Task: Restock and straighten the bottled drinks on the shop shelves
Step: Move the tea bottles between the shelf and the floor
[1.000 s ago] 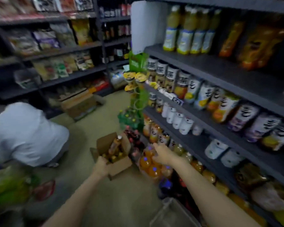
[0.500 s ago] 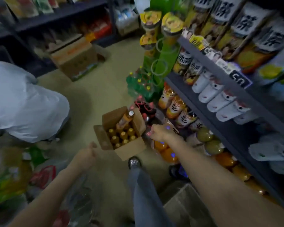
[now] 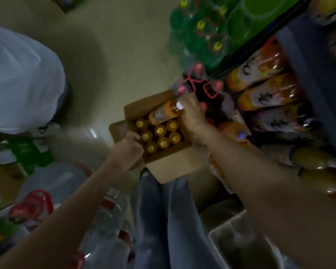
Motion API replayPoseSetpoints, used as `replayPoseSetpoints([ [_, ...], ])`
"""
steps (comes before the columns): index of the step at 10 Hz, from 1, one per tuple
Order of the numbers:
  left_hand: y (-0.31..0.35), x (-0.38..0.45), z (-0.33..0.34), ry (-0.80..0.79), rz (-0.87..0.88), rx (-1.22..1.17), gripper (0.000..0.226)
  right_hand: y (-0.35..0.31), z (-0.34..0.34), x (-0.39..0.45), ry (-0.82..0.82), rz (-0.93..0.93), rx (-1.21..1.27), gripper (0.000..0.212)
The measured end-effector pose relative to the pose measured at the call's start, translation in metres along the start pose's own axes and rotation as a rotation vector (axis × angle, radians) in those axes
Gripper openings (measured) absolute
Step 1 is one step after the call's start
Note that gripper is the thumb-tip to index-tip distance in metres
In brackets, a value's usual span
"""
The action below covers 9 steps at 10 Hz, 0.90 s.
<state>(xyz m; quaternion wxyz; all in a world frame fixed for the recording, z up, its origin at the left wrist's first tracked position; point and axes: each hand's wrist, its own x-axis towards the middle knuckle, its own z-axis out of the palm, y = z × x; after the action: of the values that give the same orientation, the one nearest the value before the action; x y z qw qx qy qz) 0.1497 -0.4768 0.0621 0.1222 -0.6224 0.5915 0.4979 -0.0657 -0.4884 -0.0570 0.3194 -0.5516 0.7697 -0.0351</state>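
Both hands at the open cardboard box (image 3: pixel 169 167) of orange drinks, floor beside the shelf.

Left hand (image 3: pixel 129 147) grips the box wall at 9 o'clock. Right hand (image 3: pixel 192 115) reaches the far corner at 1 o'clock by the tilted bottle (image 3: pixel 164 113); fingers hidden, grip cannot tell. 7 upright bottles (image 3: pixel 160 137) fill the box. Best steady the box, lift the loose bottle by its neck.

place: shop aisle | evidence: shelves (image 3: pixel 306 61) packed with bottled drinks (image 3: pixel 260 74); shrink-wrapped green bottles (image 3: pixel 200 33) on floor
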Motion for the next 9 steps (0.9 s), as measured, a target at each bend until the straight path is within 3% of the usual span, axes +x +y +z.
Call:
replayPoseSetpoints([
  [1, -0.024, 0.026, 0.009, 0.002, -0.046, -0.093, 0.011, 0.014, 0.025, 0.034, -0.026, -0.078, -0.215, 0.031],
  [2, -0.034, 0.04, 0.013, 0.007, -0.092, -0.125, 0.01, 0.016, 0.034, 0.037, 0.022, -0.047, -0.205, 0.028],
  [4, -0.023, 0.031, 0.009, 0.008, -0.127, -0.174, 0.026, -0.023, 0.005, -0.034, -0.224, -0.068, -0.214, 0.047],
  [6, 0.021, -0.013, -0.008, -0.045, -0.057, -0.155, 0.047, -0.033, -0.076, -0.1, -0.247, 0.001, -0.065, 0.028],
  [7, 0.051, -0.041, -0.013, -0.051, 0.079, -0.079, 0.058, -0.041, -0.138, -0.123, -0.158, -0.037, 0.032, 0.026],
  [9, 0.118, -0.111, -0.013, -0.01, 0.507, 0.047, 0.082, -0.084, -0.243, -0.201, 0.074, -0.334, -0.075, 0.025],
])
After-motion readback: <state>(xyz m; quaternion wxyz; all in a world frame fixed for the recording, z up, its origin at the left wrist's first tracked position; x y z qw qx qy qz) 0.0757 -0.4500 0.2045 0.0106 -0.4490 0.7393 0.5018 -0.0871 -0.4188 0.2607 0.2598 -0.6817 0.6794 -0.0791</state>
